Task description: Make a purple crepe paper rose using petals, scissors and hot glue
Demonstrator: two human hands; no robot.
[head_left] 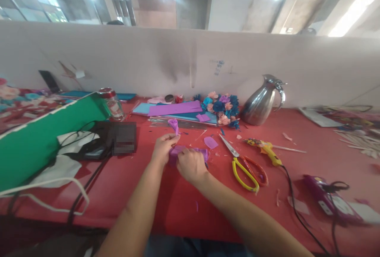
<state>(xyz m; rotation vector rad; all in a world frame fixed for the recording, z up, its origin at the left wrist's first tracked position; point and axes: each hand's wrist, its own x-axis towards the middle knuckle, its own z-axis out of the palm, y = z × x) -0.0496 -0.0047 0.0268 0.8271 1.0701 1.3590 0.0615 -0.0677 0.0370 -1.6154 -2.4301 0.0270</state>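
My left hand [165, 148] is closed in a pinch around the base of a rolled purple paper flower [173, 125], which points up and away from me. Close beside it, my right hand [192, 164] has its fingers curled down on purple crepe paper [202, 154] on the table; the fingertips are partly hidden. A loose purple petal [210, 142] lies just beyond the right hand. To the right rest open scissors [246, 174] with one yellow and one red handle. Past them is a yellow glue gun [268, 152] with a clear glue stick in its back.
Flat purple paper [175, 108] tops blue sheets at the back, beside a bunch of paper flowers [221, 106]. A steel jug [259, 102] and a glass jar [112, 104] stand near the wall. A green box [56, 138], black cables and a purple device [329, 199] flank the work area.
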